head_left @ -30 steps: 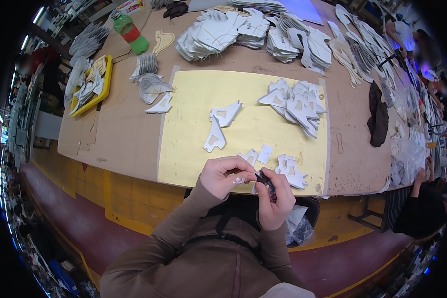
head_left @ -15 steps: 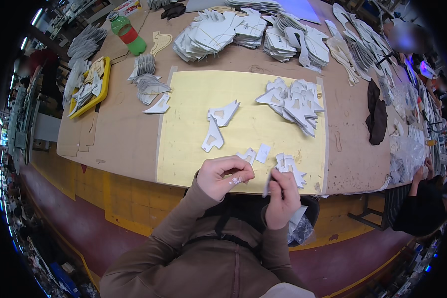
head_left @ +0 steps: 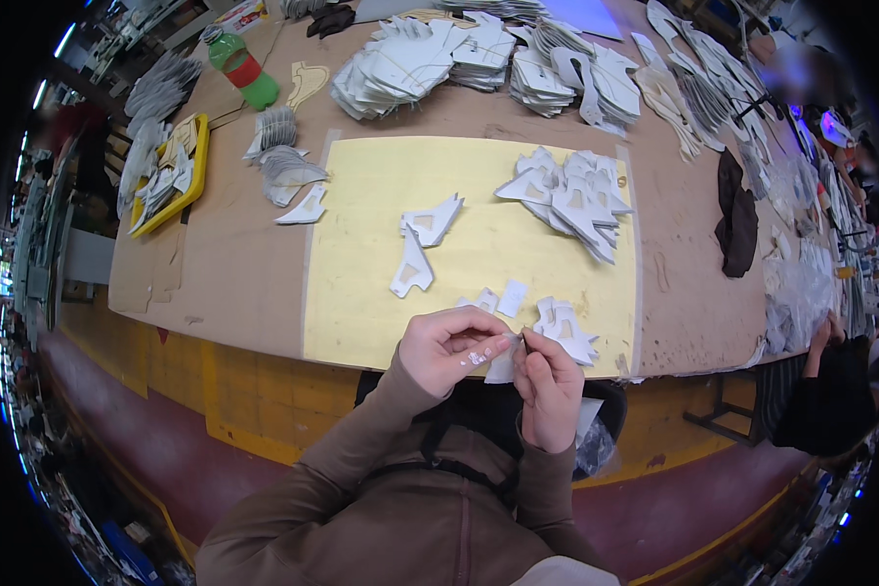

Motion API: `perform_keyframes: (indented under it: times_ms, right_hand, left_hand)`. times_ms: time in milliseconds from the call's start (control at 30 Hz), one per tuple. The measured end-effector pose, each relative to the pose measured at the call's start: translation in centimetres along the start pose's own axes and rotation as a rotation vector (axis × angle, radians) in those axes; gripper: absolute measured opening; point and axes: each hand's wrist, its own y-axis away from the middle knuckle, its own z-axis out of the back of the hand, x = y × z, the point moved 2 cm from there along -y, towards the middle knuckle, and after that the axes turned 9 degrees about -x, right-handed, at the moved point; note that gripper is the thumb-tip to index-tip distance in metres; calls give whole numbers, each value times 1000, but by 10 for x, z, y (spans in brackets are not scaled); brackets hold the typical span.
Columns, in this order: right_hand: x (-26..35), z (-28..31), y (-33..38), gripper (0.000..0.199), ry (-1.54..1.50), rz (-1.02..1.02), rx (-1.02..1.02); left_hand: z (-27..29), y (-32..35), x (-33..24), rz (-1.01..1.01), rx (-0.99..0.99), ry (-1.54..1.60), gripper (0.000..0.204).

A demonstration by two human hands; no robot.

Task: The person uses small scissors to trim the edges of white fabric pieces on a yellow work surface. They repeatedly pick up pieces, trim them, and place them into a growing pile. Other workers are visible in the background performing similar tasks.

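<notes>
My left hand (head_left: 456, 350) and my right hand (head_left: 552, 389) meet just over the near edge of the yellow sheet (head_left: 361, 322). Between their fingertips is a small pale cut piece (head_left: 501, 367), pinched from both sides and partly covered by the fingers. Right beyond the hands lie a few white cut-out pieces (head_left: 565, 332), a partly hidden white piece (head_left: 481, 299) and a small white paper slip (head_left: 512, 298). Two white pieces with cut-out holes (head_left: 413, 266) touch one another farther left on the sheet. A heap of similar white pieces (head_left: 578, 203) covers its far right corner.
Stacks of white cut panels (head_left: 398, 68) line the far side of the table. To the left stand a green bottle (head_left: 242, 68) and a yellow tray (head_left: 197, 176) holding pieces. Dark cloth (head_left: 736, 215) lies at right. A co-worker (head_left: 822, 400) is at the right edge.
My right hand has brought the pale piece left, and the left fingers now meet it. The piece was seen edge-on in the right hand before; now its face shows.
</notes>
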Motion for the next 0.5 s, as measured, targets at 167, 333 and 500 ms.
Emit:
perform_keyframes:
  times_ms: [167, 333, 500]
  right_hand:
    - [3, 13, -1, 30, -116, 49, -100]
    - [23, 34, 2, 32, -3, 313, -221]
    - [30, 46, 9, 39, 302, 324, -431]
  left_hand:
    - [-9, -12, 14, 38, -32, 37, 14]
    - [-45, -35, 27, -144, 73, -234, 21]
    - [-56, -37, 21, -381, 121, -387, 29]
